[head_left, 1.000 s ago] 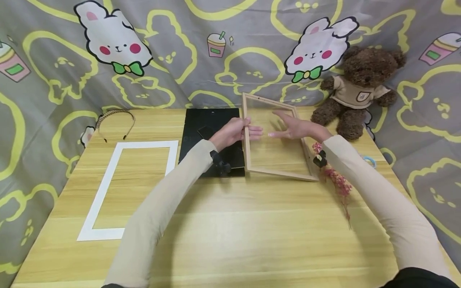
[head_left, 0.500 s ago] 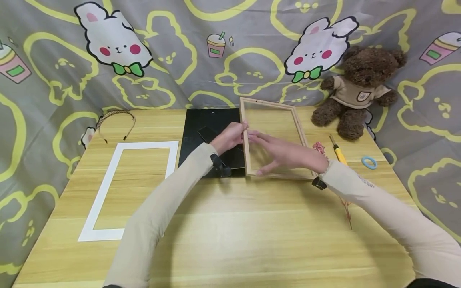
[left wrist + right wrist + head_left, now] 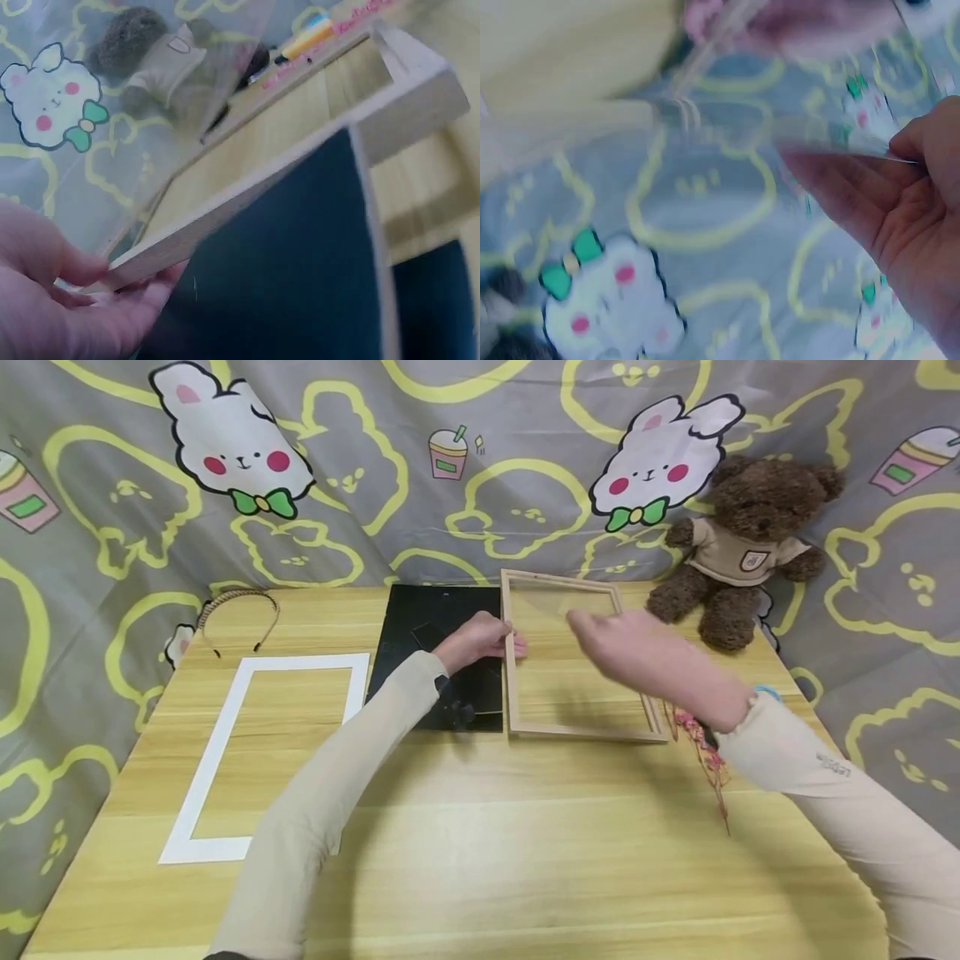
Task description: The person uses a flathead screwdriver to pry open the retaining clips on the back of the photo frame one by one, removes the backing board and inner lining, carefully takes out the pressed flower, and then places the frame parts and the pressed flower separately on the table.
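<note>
My left hand (image 3: 480, 641) grips the left side of a light wooden picture frame (image 3: 585, 732), thumb on top and fingers underneath. That side tilts up beside a black backing board (image 3: 405, 610), seen also in the left wrist view. Above the frame's opening, my right hand (image 3: 637, 656) pinches the edge of a thin clear sheet (image 3: 832, 141) between thumb and fingers, as the right wrist view shows. The sheet is hard to make out in the head view.
A white mat border (image 3: 202, 768) lies at left, with a headband (image 3: 238, 593) behind it. Pink dried flowers (image 3: 708, 747) and a blue ring (image 3: 768, 692) lie at right, partly behind my right arm. A brown teddy bear (image 3: 750, 539) sits against the patterned curtain (image 3: 525, 410).
My right hand has moved from the frame's left side up and to the right, now with the clear sheet. The frame's left side has come down slightly in my left hand.
</note>
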Motion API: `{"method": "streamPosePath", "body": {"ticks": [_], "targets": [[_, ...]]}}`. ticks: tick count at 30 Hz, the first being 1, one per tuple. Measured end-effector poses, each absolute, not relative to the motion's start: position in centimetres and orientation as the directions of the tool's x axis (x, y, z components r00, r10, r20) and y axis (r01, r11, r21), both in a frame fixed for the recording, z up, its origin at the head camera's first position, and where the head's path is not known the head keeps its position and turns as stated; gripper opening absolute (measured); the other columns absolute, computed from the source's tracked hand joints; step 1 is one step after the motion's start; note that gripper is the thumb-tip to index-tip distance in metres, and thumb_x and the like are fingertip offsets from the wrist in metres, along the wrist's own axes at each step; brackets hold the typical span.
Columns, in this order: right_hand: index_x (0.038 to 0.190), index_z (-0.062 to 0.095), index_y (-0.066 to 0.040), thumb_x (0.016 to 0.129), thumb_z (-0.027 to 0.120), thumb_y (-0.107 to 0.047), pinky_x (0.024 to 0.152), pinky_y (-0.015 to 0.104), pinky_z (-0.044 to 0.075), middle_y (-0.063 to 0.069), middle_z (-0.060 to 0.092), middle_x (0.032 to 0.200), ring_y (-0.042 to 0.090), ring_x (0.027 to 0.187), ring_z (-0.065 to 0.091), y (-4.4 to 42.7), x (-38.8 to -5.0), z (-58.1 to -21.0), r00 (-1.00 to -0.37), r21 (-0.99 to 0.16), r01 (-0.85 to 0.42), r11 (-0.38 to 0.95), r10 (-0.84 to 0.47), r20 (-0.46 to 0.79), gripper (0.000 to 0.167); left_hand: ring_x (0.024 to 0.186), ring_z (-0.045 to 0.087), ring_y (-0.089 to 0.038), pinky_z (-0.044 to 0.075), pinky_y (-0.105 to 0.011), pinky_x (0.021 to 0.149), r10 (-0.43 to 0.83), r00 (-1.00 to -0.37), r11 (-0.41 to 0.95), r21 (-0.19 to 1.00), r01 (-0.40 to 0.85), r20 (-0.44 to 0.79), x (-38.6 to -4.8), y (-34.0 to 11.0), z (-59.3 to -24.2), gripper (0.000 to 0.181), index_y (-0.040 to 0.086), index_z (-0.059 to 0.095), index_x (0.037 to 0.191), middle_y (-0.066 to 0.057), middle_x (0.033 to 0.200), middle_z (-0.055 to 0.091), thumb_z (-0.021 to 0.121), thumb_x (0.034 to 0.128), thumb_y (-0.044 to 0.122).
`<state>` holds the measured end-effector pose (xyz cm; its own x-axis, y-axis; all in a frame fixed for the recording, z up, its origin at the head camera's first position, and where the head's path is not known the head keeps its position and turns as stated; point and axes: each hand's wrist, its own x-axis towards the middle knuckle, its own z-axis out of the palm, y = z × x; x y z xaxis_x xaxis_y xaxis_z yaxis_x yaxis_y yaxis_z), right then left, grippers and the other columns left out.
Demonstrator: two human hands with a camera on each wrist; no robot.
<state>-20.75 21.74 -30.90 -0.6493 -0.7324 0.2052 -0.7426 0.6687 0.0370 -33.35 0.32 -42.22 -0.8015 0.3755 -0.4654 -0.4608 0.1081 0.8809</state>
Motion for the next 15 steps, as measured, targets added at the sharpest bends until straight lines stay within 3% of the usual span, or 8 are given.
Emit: {"method": "streamPosePath", "body": {"ticks": [4,7,10,13,15], "targets": [[0.098,0.05,0.002,0.105,0.043,0.006,0.039,0.028,0.03,0.0,0.039,0.061,0.009,0.044,0.028,23.4,-21.4,-28.0,-0.589,0.12,-0.729,0.674,-0.707,0.391,0.011,0.088,0.079,-0.027,0.062,-0.036,0.085,0.294,-0.886,0.393,0.89,-0.23,-0.359,-33.2,0.2,-42.1,0.028,-0.015,0.065,0.114,-0.026,0.1,0.076,0.051,0.1087,0.009],[0.109,0.052,0.005,0.106,0.046,0.005,0.04,0.036,0.037,0.008,0.051,0.063,0.013,0.044,0.035,24.5,-21.6,-26.5,-0.602,0.1,-0.687,0.719,-0.641,0.476,0.007,0.073,0.079,-0.023,0.063,-0.031,0.069,0.252,-0.926,0.6,0.796,-0.08,-0.283,-33.2,0.4,-42.2,0.03,-0.009,0.073,0.098,-0.021,0.09,0.078,0.057,0.1073,0.014],[0.117,0.053,0.007,0.107,0.045,0.004,0.047,0.045,0.046,0.016,0.061,0.075,0.022,0.047,0.047,25.4,-21.7,-25.9,-0.614,0.051,-0.659,0.751,-0.575,0.54,0.013,0.055,0.073,-0.017,0.06,-0.027,0.058,0.25,-0.939,0.71,0.705,0.011,-0.237,-33.3,0.6,-42.3,0.034,-0.002,0.073,0.081,-0.014,0.069,0.075,0.061,0.1064,0.017],[0.119,0.054,0.009,0.109,0.044,0.0,0.057,0.045,0.053,0.021,0.07,0.089,0.029,0.057,0.06,26.3,-21.8,-25.6,-0.601,0.002,-0.648,0.761,-0.514,0.612,0.016,0.049,0.066,-0.014,0.055,-0.025,0.052,0.269,-0.95,0.785,0.608,0.121,-0.158,-33.2,0.7,-42.3,0.04,0.004,0.066,0.067,-0.006,0.056,0.065,0.065,0.1043,0.019],[0.116,0.055,0.011,0.111,0.043,-0.003,0.062,0.03,0.056,0.023,0.073,0.097,0.024,0.068,0.069,27.0,-22.0,-25.4,-0.579,-0.036,-0.651,0.759,-0.465,0.67,0.02,0.054,0.063,-0.017,0.052,-0.028,0.055,0.288,-0.952,0.837,0.51,0.199,-0.101,-33.0,0.7,-42.2,0.042,0.006,0.061,0.065,-0.004,0.058,0.06,0.067,0.1031,0.023]]}}
